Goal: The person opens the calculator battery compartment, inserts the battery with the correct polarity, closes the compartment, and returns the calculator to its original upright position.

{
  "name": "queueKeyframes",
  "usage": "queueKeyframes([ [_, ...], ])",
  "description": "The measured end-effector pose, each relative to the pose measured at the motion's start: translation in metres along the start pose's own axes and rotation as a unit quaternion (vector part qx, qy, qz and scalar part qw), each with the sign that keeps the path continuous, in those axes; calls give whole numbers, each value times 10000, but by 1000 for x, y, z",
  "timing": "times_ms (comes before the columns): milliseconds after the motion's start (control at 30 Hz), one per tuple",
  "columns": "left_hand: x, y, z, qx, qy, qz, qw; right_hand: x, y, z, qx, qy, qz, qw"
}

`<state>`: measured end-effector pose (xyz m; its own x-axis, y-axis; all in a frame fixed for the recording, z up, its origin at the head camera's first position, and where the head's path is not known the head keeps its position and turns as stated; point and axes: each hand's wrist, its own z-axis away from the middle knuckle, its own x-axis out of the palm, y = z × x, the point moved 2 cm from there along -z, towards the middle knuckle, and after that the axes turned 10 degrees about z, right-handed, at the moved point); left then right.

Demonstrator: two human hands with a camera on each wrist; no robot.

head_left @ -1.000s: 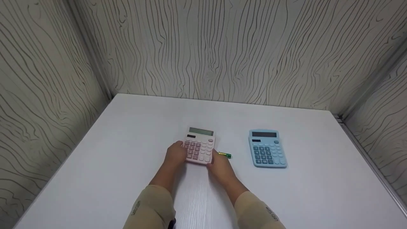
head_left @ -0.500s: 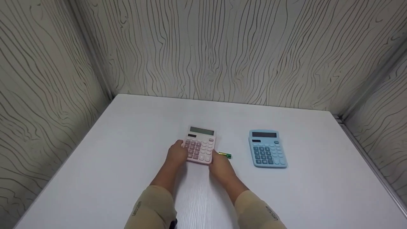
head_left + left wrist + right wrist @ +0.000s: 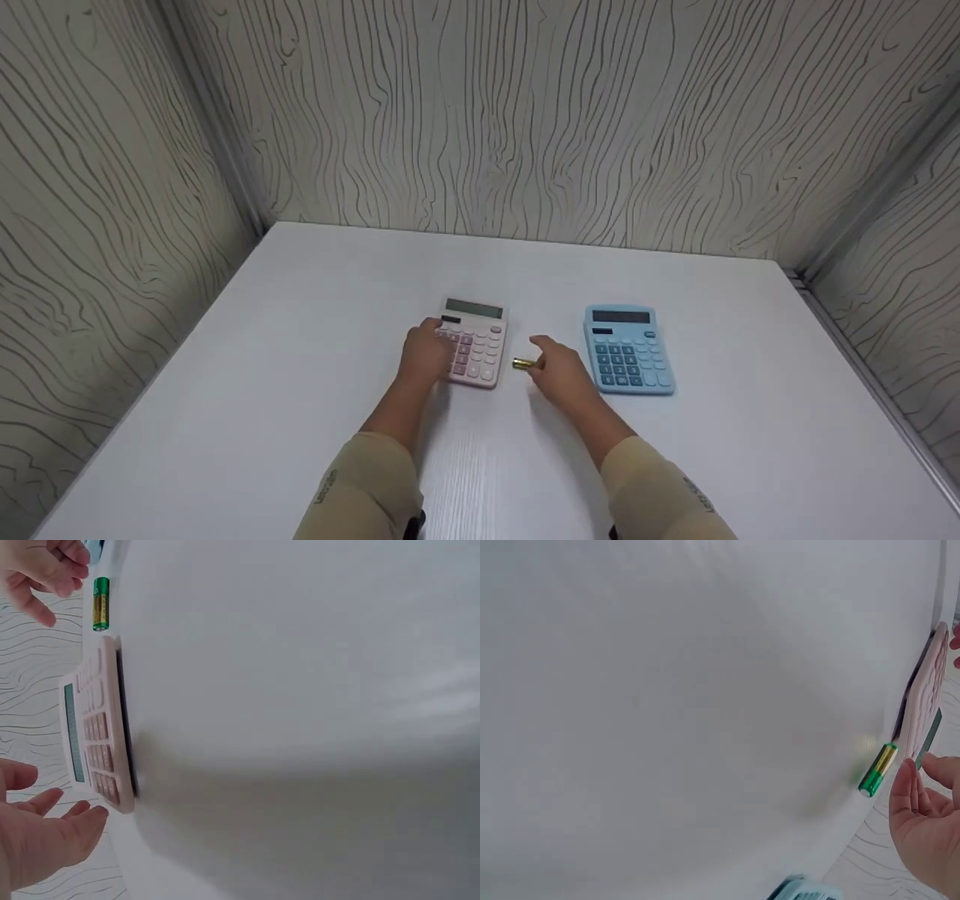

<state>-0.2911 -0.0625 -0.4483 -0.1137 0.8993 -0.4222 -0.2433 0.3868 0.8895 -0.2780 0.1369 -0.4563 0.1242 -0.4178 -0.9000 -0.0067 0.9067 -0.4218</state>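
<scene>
A pink calculator [image 3: 484, 345] lies face up on the white table. My left hand [image 3: 426, 354] is over its left edge in the head view. From the left wrist, that same left hand [image 3: 52, 836] shows loosely bent fingers beside the calculator's end, gripping nothing. To the right lies a green and gold battery [image 3: 877, 770], flat on the table near the calculator's other side. My right hand [image 3: 561, 373] hovers close by it, thumb and fingers apart, covering the battery's green end in the head view. Nothing sits between the right fingers in the right wrist view.
A light blue calculator [image 3: 628, 349] lies face up just right of my right hand. The white table [image 3: 337, 300] ends at a wood-grain patterned back wall [image 3: 480, 120], with similar walls on both sides.
My right hand has let go of the pink calculator's right edge and moved right to the battery. My left hand has shifted slightly up and right over the calculator's left side.
</scene>
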Motion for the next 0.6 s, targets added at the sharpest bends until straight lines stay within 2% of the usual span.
queueKeyframes([
  [300, 25, 26, 11, 156, -224, 513, 9983, -43, 51, 1, 279, 463, -435, 9976],
  [467, 47, 37, 16, 242, -628, 954, 9932, -64, 80, 5, 502, 556, -546, 9957],
  [600, 72, 45, 22, 305, -1032, 1078, 9883, -74, 101, 8, 760, 635, -531, 9937],
])
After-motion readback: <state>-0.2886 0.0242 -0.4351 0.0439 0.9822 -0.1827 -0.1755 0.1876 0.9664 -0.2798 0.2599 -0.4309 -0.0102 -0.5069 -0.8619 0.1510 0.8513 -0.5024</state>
